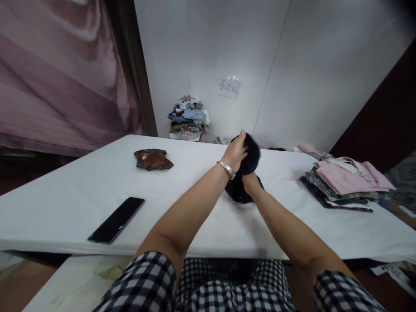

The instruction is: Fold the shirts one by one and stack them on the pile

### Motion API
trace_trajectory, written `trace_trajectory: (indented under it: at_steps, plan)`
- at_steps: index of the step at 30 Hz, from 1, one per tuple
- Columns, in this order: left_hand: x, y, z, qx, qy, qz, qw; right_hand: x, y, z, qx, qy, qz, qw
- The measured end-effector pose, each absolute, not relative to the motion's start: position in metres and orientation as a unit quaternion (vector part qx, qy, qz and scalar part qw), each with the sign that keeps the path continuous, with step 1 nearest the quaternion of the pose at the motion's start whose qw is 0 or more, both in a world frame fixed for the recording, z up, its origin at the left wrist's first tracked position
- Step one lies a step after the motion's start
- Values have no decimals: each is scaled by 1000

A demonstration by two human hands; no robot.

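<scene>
Dark garment [242, 184] at worktop [81, 190] centre, bunched. My left hand [236, 151] clasps its raised upper part; my right hand [250, 181] grips underneath. Risk, I judge: loose bundle unrolling if either grip slackens. Folded stack [344, 182] at 3 o'clock, phone [116, 219] at 8.

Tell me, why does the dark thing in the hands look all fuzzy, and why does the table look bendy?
In the head view, the dark cloth is smeared at its top edge by the left hand, most likely from motion; the right hand is mostly hidden behind it. The table edges curve from wide-lens distortion. The phone looks sharp; light is soft and even.
</scene>
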State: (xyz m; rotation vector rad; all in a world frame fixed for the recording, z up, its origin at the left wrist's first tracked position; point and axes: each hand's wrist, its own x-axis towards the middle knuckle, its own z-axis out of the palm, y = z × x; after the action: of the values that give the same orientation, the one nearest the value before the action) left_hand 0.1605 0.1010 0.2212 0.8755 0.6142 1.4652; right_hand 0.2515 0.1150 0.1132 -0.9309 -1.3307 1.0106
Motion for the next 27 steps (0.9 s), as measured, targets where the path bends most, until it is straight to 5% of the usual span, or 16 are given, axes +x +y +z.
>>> trace_trajectory:
  at_steps: [6,14,22,27]
  plan:
    - [110,97,159,488,453,637,388,321,153,194,-306,-431,637,561]
    - [140,108,61,396,497,586,503,334,146,287,-236,-587,498,592]
    - [146,126,93,203,459,592,631,331,140,326,-207,-631,447,599]
    - [75,163,185,185,375,694,586,356,148,326,-219,-630,419,617]
